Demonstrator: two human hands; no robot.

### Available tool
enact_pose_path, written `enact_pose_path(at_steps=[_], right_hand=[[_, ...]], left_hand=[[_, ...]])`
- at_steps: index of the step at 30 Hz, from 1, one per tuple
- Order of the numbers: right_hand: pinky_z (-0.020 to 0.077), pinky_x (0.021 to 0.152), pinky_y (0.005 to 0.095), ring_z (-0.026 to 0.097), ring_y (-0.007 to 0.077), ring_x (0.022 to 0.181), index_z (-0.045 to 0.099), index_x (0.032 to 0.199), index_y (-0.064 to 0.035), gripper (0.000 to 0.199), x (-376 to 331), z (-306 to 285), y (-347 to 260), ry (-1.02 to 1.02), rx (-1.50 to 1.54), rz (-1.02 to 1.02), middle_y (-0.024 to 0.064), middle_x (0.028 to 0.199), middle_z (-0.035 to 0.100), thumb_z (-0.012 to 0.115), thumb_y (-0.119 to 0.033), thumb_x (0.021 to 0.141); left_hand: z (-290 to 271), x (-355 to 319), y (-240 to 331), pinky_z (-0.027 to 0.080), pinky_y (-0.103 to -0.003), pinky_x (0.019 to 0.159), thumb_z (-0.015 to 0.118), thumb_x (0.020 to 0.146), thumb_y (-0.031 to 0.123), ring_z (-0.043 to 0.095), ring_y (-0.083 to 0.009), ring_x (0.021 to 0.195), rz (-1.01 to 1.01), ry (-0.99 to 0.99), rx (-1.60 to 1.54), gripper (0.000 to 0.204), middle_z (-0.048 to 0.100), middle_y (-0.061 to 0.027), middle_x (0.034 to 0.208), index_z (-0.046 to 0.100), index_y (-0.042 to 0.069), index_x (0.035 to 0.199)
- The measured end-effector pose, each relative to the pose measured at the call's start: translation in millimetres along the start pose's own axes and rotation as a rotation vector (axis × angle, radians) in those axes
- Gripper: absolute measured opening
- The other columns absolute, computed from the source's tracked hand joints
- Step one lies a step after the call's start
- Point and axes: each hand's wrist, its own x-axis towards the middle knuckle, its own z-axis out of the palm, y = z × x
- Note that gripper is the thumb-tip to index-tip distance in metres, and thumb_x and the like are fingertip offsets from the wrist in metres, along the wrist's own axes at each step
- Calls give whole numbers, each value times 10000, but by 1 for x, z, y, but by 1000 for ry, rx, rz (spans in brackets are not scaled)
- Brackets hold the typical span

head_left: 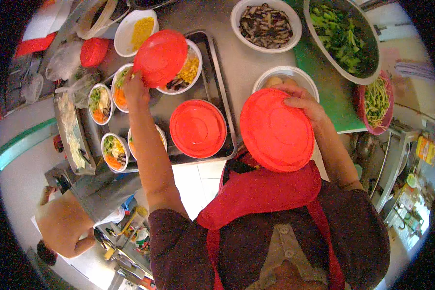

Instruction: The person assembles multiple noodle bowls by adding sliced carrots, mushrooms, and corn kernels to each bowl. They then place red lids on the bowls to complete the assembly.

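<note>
My left hand [137, 90] grips the near-left edge of a round red plastic lid [160, 59]. This lid is tilted over a white bowl [192, 73] of corn and dark mushroom slices, hiding part of it. Closed on the edge of another red lid [274, 131] is my right hand [304, 100], in front of my apron; whether several are stacked there I cannot tell. Between my arms, a bowl covered with a red lid [198, 128] rests on a dark metal tray [219, 67]. Open bowls of vegetables [100, 103] stand to the left, some partly behind my left forearm.
A white bowl of sliced mushrooms [266, 28] and a metal basin of greens [343, 41] stand farther back. Behind my right hand is a white bowl [262, 79] of round pale items. A pink basket of sprouts [376, 104] sits far right. Another person [65, 222] is at lower left.
</note>
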Motion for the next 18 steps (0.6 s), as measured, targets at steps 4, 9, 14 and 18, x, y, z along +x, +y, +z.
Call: enact_pose_path(at_steps=[4, 9, 14, 18], right_hand=[[383, 934, 324, 540, 210, 998, 553, 1104, -23, 406, 2, 1, 5, -2, 15, 51, 70, 1057, 578, 621, -80, 708], [401, 908, 316, 545, 207, 975, 555, 1098, -17, 413, 5, 4, 7, -17, 11, 35, 72, 1046, 579, 625, -67, 694], [423, 901, 312, 563, 209, 967, 513, 1125, 31, 449, 13, -6, 16, -54, -111, -40, 120, 1049, 580, 636, -73, 706], [423, 898, 310, 563, 204, 965, 507, 1134, 29, 456, 8, 3, 10, -50, -1, 31, 117, 1043, 582, 633, -61, 705]], left_hand=[[20, -17, -11, 464, -344, 750, 505, 798, 71, 576, -300, 921, 227, 139, 616, 364, 574, -212, 1028, 486, -62, 1137], [2, 3, -53, 461, -416, 708, 528, 757, 110, 563, -411, 787, 476, 236, 982, 310, 572, -285, 878, 570, -58, 1014], [6, 0, -52, 449, -455, 684, 536, 756, 139, 548, -409, 762, 491, 353, 1208, 316, 552, -270, 821, 563, 1, 1039], [32, -12, -42, 430, -465, 719, 539, 766, 168, 522, -393, 817, 471, 447, 1377, 306, 522, -256, 861, 561, 29, 1038]])
